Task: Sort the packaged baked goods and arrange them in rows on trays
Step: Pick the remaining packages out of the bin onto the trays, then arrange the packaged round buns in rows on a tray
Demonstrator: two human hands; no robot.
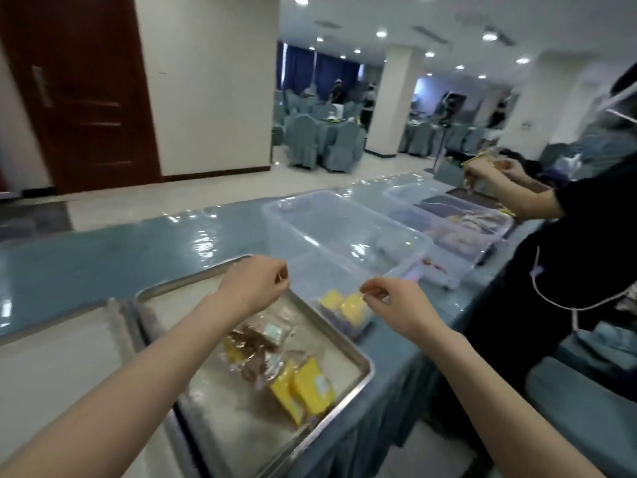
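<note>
The tray [365, 370] on the near left is dull silver-grey. At its near right edge lie 2 yellow packets [303, 391], 1 with a pale label. The brown packets [248, 343] beyond them are in clear wrap, 1 bearing a pale blue-green label. The bin [344, 229] to the right is clear plastic, with more yellow in its near corner. The tablecloth [103, 263] is glossy grey-blue. Far left, the door [79, 91] is dark red-brown. The far curtains [300, 67] are deep blue and the chair covers [303, 139] grey-blue. The person [568, 270] on the right wears black.

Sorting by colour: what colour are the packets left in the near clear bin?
The packets are yellow; head view.
</note>
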